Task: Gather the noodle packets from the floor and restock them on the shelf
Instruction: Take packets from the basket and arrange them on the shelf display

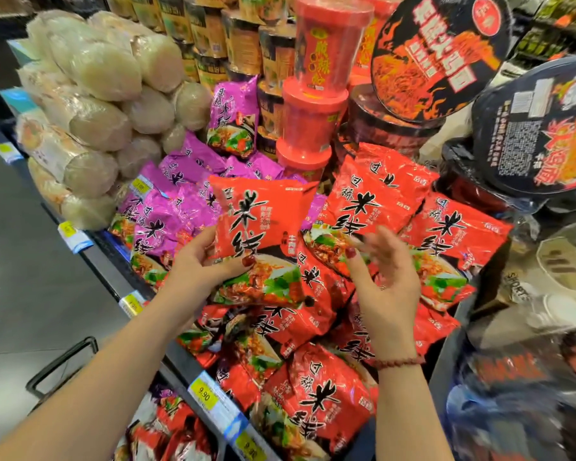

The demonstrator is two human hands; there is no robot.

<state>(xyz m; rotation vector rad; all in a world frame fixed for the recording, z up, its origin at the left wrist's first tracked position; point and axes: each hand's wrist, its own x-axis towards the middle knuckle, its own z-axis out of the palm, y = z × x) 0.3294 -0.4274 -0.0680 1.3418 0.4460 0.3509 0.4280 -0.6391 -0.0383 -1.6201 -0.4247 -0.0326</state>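
Starting at the far left, grey floor (30,277) runs beside the shelf (105,269), whose front rail carries yellow price tags (203,397). Pale wrapped noodle bundles (94,71) are stacked high at the shelf's left end. Just right of them lies a heap of purple packets (167,207), with one more purple packet standing upright behind the heap.

The left hand (207,261) grips a red noodle packet (256,227) by its lower left edge, thumb pressed on the printed front and fingers curled behind. The packet is held upright above the shelf, in front of the purple heap and over the red pile (320,404) of matching packets that fills the shelf below it.

Behind, red tubs (326,54) stand stacked one on another. The right hand (383,277) hovers just right of the held packet, palm turned inward, fingers spread apart and blurred, holding nothing; it does not touch the held packet. A beaded bracelet (399,362) circles that wrist. More red packets lean behind the right hand, and black bowl lids (439,54) with flame print tilt at the upper right.
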